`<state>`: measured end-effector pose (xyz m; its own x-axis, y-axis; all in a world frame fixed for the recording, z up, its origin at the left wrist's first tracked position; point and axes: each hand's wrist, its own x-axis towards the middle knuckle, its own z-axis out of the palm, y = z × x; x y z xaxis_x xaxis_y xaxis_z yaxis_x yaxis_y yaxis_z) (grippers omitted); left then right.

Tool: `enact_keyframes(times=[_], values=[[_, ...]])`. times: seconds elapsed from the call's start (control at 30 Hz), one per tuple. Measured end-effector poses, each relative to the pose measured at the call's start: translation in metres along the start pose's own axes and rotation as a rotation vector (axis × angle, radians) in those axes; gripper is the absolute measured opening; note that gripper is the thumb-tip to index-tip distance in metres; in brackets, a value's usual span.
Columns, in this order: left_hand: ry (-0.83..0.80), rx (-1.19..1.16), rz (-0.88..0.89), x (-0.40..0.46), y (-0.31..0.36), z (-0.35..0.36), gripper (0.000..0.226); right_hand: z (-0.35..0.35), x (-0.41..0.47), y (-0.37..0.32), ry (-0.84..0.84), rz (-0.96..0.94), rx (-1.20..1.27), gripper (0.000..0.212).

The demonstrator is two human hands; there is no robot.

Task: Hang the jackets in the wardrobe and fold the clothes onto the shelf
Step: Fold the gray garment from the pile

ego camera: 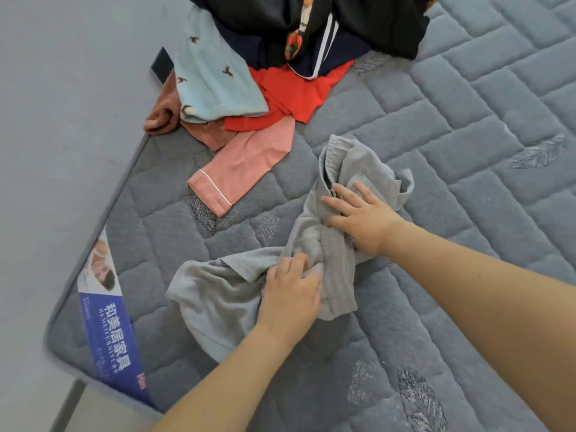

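Left hand (291, 288): fingers curled, gripping a bunched fold of the grey garment (218, 294). Right hand (363, 215): fingers extended and spread, pressing flat on the same garment's upper part. Garment lies crumpled on the quilted grey mattress (467, 151), beneath both hands. Pile of unfolded clothes (280, 57) sits well apart, at the mattress's far edge.

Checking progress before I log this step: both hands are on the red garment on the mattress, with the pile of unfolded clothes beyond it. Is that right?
Not quite. In the head view the left hand and right hand are on the grey garment, not the red one, which lies in the pile. The rest stands: it is on the mattress.
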<state>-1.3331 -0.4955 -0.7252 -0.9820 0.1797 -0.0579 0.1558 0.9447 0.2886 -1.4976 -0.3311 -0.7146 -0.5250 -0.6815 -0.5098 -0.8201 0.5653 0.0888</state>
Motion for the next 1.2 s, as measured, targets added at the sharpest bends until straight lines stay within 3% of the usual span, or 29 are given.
enact_keyframes(times=[0.07,0.17,0.23,0.3,0.4,0.53,0.6,0.7,0.8,0.87,1.0,1.1,1.2], values=[[-0.069,-0.065,0.02,-0.004,-0.014,-0.014,0.021,-0.009,0.0,-0.002,-0.005,0.002,-0.036,0.051],[-0.444,-0.227,-0.069,-0.021,-0.008,-0.015,0.039,-0.022,0.002,-0.008,0.029,-0.042,-0.013,0.04],[-0.592,-0.108,-0.171,-0.034,0.011,0.0,0.073,-0.024,0.002,-0.007,0.099,-0.125,0.021,0.036],[-0.64,0.05,-0.241,-0.042,0.03,0.021,0.1,-0.022,0.001,-0.007,0.092,-0.209,-0.011,0.035],[-0.485,0.112,-0.307,-0.033,0.037,0.045,0.084,-0.023,-0.004,-0.012,0.028,-0.163,-0.058,0.03],[-0.281,0.052,-0.181,-0.022,0.007,0.04,0.031,-0.025,-0.002,-0.028,0.036,-0.103,0.006,0.013],[-0.291,-0.2,-0.2,-0.025,-0.006,0.027,0.028,-0.03,0.002,-0.036,-0.051,-0.067,0.004,0.016],[-0.303,-0.913,-0.589,-0.036,-0.034,-0.015,0.035,-0.05,-0.004,-0.048,-0.34,0.033,-0.062,0.027],[-0.168,-1.232,-0.828,-0.042,-0.073,-0.067,0.037,-0.079,-0.018,-0.059,-0.493,0.085,-0.059,0.024],[-0.134,-1.193,-0.866,-0.037,-0.084,-0.113,0.032,-0.111,-0.028,-0.07,-0.625,0.13,0.116,0.024],[-0.013,-1.051,-0.744,-0.022,-0.096,-0.212,0.025,-0.202,-0.061,-0.088,-0.908,0.243,0.811,0.039],[0.074,-0.844,-0.565,-0.008,-0.101,-0.293,0.017,-0.261,-0.095,-0.085,-0.955,0.242,1.347,0.035],[0.224,-0.553,-0.413,0.023,-0.091,-0.359,0.016,-0.294,-0.124,-0.074,-0.897,0.119,1.578,0.02]])
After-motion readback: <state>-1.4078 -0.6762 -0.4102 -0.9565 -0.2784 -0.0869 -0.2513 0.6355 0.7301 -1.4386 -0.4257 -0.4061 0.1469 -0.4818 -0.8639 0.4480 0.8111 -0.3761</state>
